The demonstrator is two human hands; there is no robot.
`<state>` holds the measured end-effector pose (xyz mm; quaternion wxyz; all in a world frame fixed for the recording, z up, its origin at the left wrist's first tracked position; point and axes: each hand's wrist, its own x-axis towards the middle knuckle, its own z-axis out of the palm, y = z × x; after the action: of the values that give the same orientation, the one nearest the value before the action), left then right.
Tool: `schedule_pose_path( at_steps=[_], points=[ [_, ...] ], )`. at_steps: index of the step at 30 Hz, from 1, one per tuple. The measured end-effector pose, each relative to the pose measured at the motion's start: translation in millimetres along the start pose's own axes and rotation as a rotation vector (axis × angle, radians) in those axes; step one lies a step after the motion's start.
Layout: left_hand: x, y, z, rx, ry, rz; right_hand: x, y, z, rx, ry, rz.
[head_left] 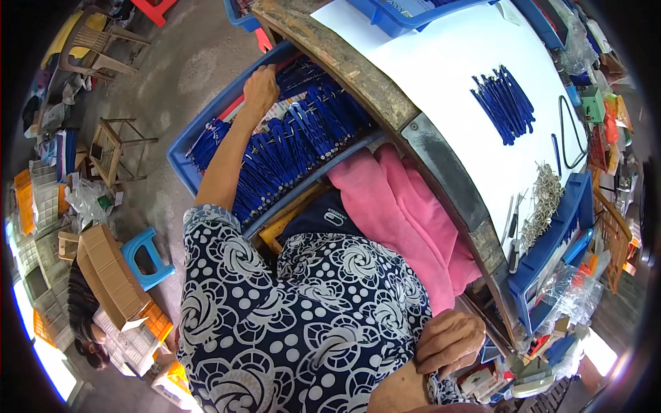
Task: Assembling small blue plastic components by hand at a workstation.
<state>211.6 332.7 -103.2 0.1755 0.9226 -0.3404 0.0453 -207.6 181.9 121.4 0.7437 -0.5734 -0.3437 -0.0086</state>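
My left hand point(261, 89) reaches over the far part of a blue plastic tray point(180, 153), its fingers curled down near the tray's far rim. What they grip, if anything, is hidden. The tray holds rows of thin dark-blue strips or cords point(275, 155) with small silvery ends; their exact kind is unclear. Close to my body, beside pink cloth point(396, 206), my right hand point(451, 337) is bent at the wrist with its fingers curled in. Its palm is out of sight. A separate bunch of the blue pieces point(504, 104) lies on the white tabletop point(441, 76).
Silvery metal pieces point(544, 199) lie heaped on the table beside slim tools point(513, 224) and a black cord loop point(573, 134). Another blue tray point(551, 255) stands at the table's right edge. Leftward are a blue stool point(148, 258), a cardboard box point(110, 275) and a person point(82, 316).
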Motion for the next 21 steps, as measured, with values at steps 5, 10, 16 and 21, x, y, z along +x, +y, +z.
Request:
schedule_pose_path(
  at_steps=[5, 10, 16, 21],
  points=[
    [-3, 7, -25, -0.076, 0.036, -0.113, 0, 11, -1, 0.102, -0.115, -0.030],
    [-10, 45, -60, -0.331, 0.260, 0.037, -3, 11, 5, 0.065, 0.046, 0.007],
    [-23, 160, -103, -0.698, 0.160, 0.170, -21, -8, 9, -0.007, -0.029, -0.069],
    [-31, 239, -87, -0.855, 0.003, 0.473, -16, -5, 10, 0.126, -0.145, -0.193]
  ],
)
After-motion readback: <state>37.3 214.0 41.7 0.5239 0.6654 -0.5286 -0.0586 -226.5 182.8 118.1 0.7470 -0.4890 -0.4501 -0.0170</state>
